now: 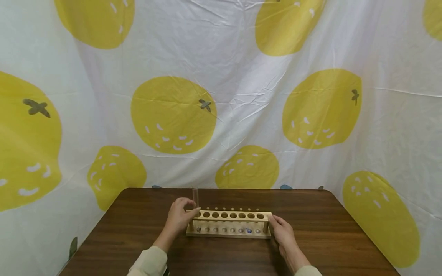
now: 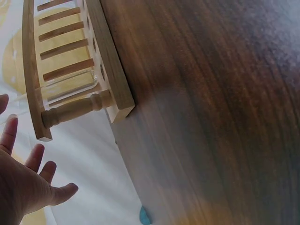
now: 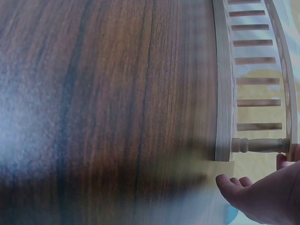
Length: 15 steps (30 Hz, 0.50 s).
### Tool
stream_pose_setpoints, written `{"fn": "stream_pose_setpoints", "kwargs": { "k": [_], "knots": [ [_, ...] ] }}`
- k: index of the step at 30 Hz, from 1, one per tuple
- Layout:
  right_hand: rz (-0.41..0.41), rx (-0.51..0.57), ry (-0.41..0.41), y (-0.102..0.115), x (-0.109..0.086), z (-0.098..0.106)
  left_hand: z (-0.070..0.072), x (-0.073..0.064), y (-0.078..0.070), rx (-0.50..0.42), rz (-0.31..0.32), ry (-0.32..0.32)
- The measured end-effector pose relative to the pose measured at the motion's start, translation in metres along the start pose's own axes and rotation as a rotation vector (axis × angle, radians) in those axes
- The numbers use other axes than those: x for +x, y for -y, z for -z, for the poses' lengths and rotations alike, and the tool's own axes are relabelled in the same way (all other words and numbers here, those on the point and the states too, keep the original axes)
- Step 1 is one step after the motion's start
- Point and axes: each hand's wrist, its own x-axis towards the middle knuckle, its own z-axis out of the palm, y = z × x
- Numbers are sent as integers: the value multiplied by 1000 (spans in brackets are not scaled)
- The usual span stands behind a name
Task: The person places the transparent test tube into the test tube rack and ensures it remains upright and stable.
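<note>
A wooden test tube rack (image 1: 229, 236) stands on the table, with a row of round holes along its top rail. One clear glass test tube (image 1: 195, 196) is upright in the leftmost hole. In the left wrist view the lower part of the test tube (image 2: 72, 88) reaches down close to the base. My left hand (image 1: 181, 215) pinches the tube just above the rail between thumb and index finger, its other fingers spread. At the opposite end, my right hand (image 1: 284, 231) holds the tip of the top rail; in the right wrist view that hand (image 3: 267, 192) is partly cut off.
The dark wood-grain table (image 1: 138, 218) extends around the rack on all sides. Behind it hangs a white cloth (image 1: 241, 96) printed with yellow fruit. Thin drying pegs (image 1: 224, 209) line the rack's back, and bluish spots (image 1: 249, 231) show at its base.
</note>
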Motion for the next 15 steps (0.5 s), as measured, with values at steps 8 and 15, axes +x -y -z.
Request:
{"fn": "stream_pose_setpoints", "kwargs": {
  "k": [8, 15],
  "knots": [
    [0, -10, -6, -2, 0, 0, -2, -4, 4, -3, 39, 27],
    [1, -10, 0, 0, 0, 1, -4, -6, 5, 5, 43, 44]
  ]
}}
